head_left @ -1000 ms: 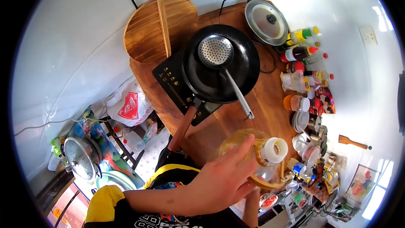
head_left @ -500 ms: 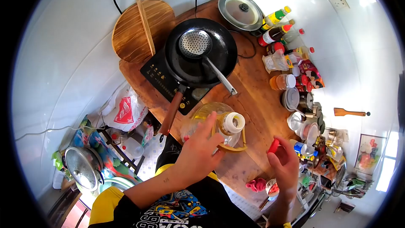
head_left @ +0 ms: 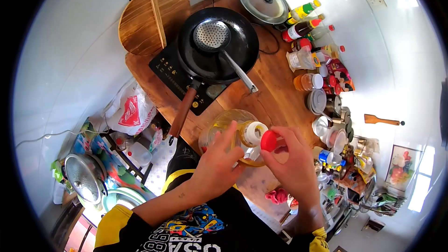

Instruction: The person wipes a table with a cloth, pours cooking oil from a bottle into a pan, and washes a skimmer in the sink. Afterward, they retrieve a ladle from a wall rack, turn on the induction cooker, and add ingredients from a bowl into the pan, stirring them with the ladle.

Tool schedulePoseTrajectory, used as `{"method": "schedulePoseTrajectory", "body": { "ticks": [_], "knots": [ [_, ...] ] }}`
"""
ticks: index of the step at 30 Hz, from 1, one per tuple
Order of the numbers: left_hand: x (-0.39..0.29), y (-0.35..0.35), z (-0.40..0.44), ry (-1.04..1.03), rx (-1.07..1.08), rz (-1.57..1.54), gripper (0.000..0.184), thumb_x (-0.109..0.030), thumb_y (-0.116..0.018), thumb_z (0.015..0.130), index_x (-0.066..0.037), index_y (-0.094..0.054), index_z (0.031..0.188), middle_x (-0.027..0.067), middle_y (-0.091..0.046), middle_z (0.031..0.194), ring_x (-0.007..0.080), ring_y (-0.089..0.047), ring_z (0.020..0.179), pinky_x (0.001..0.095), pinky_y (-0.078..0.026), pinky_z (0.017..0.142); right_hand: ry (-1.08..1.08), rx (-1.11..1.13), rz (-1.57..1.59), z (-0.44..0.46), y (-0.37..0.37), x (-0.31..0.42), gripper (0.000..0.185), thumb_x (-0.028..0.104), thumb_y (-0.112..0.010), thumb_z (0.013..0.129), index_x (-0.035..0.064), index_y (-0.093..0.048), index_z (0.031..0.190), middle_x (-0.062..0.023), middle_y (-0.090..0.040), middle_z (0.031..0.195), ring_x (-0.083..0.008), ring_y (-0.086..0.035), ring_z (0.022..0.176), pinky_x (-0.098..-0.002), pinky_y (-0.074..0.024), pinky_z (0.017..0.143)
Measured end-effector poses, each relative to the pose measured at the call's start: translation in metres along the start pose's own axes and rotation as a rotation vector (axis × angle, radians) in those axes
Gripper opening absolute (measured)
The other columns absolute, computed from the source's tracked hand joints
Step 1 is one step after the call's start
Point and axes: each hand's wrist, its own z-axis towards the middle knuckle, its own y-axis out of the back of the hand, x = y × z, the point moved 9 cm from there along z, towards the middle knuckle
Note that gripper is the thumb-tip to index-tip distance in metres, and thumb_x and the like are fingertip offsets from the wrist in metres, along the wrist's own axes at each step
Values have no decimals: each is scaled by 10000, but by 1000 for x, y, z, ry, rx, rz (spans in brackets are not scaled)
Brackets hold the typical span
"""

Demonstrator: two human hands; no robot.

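Note:
A large clear oil jug (head_left: 219, 123) with yellowish oil stands at the near edge of the wooden table. Its white neck (head_left: 255, 132) faces up, uncapped. My left hand (head_left: 217, 156) rests over the near side of the jug, index finger stretched out and thumb apart from it; whether it presses on the plastic is hard to see. Between the thumb and fingers of my right hand (head_left: 294, 156) is a red screw cap (head_left: 269, 141), held just right of the neck. Part of the jug's handle is hidden behind my hands.
A black wok (head_left: 196, 67) with a perforated skimmer (head_left: 212, 36) in it sits on an induction cooker (head_left: 163, 72). A wooden lid (head_left: 140, 21) leans at the back left. A lidded pan (head_left: 263, 2), bottles and jars (head_left: 308, 81) line the right side.
My right hand has come left and up, bringing the red cap beside the jug's neck. My left hand stays by the jug. The whole view has shifted slightly.

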Motion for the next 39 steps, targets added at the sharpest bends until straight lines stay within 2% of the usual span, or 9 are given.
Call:
{"method": "schedulePoseTrajectory", "body": {
  "ticks": [7,12,15,22,24,26,33,37,39],
  "knots": [
    [-4,-9,-9,-79,-6,-11,242,-31,-721,677,-33,-543,840,307,-359,1392,478,-454,1201,564,-372,1017,61,110,-267,12,-3,11,357,57,-678,768,16,-559,1102,-157,-545,1077,-328,-597,915,-380,-503,773],
    [-8,-9,-14,-98,18,1,244,-58,-708,702,2,-537,866,336,-368,1356,447,-419,1249,585,-360,1011,411,269,-376,15,-20,33,318,91,-662,794,26,-553,1086,-165,-551,1071,-361,-596,872,-422,-500,735],
    [-7,-10,-16,-87,57,11,241,-72,-711,709,-5,-543,868,331,-361,1363,435,-401,1272,580,-350,1022,160,334,-442,21,-21,24,305,148,-660,811,33,-546,1070,-157,-593,964,-362,-611,815,-439,-499,691],
    [-1,-14,-25,-87,76,30,259,-110,-706,733,-1,-553,911,325,-355,1372,426,-400,1279,575,-355,1009,181,457,-549,9,-34,17,359,340,-644,837,23,-543,972,-150,-638,757,-330,-638,699,-421,-491,596],
    [-3,-18,-29,-102,80,53,264,-120,-682,757,5,-551,949,314,-360,1375,408,-425,1268,570,-359,1000,184,406,-863,3,-39,11,358,386,-634,845,43,-541,886,-132,-635,670,-326,-635,606,-434,-478,537],
    [0,-13,-34,-93,10,65,237,-124,-635,791,2,-547,971,297,-375,1372,385,-447,1259,570,-359,995,279,353,-764,-6,-45,11,349,407,-646,835,74,-542,827,-104,-611,580,-326,-613,516,-444,-467,500],
    [-3,-16,-66,-142,-65,82,234,-65,-680,701,-13,-556,892,283,-369,1384,395,-460,1243,608,-357,988,1,80,-758,-39,-49,-5,367,405,-654,836,48,-600,771,-130,-605,570,-337,-610,526,-426,-468,520],
    [-1,-6,-104,-38,-162,212,202,-83,-682,720,-15,-577,878,314,-382,1364,409,-461,1242,538,-386,1005,14,89,-579,-58,-68,17,329,352,-645,859,38,-577,787,-111,-587,553,-333,-588,513,-394,-461,512],
    [9,6,-138,85,-293,179,205,-93,-694,724,-21,-601,892,340,-436,1300,425,-483,1210,469,-432,987,161,102,-385,-80,-85,36,211,215,-638,874,17,-569,850,-100,-578,593,-284,-575,525,-353,-460,519]
  ]
}}
